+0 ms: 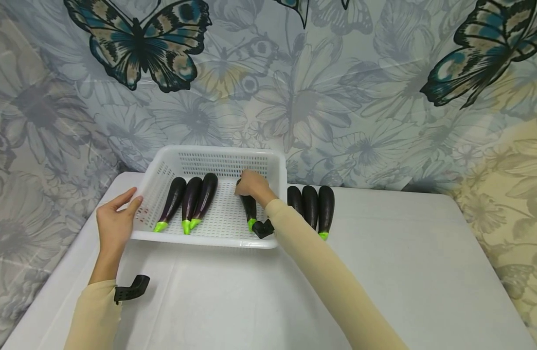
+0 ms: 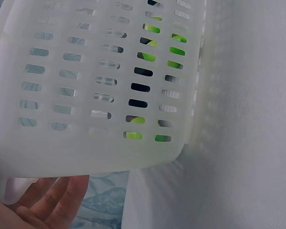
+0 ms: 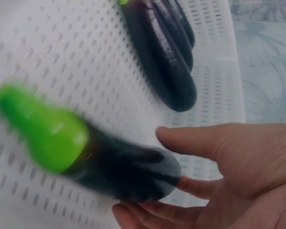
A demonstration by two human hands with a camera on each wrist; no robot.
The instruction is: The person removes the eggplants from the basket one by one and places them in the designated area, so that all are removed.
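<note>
A white perforated plastic basket (image 1: 224, 240) holds several dark eggplants with green stem ends. My left hand (image 1: 115, 221) grips its left rim, and the left wrist view shows fingers (image 2: 69, 200) against the end wall. Inside the basket, near its right end, my right hand (image 1: 253, 184) is at the blunt end of an eggplant (image 1: 249, 206). In the right wrist view that eggplant (image 3: 124, 167) is blurred; the fingers touch its end while the thumb (image 3: 190, 140) stands apart from it. Toward the basket's left side lie three eggplants (image 1: 205, 197) with stem ends facing me.
Outside the basket, three eggplants (image 1: 310, 204) lie side by side at its right, partly behind my right sleeve (image 1: 330, 272). A white cloth covers the table (image 1: 404, 253). Behind it hangs a floral wall covering (image 1: 303, 107) with large butterflies.
</note>
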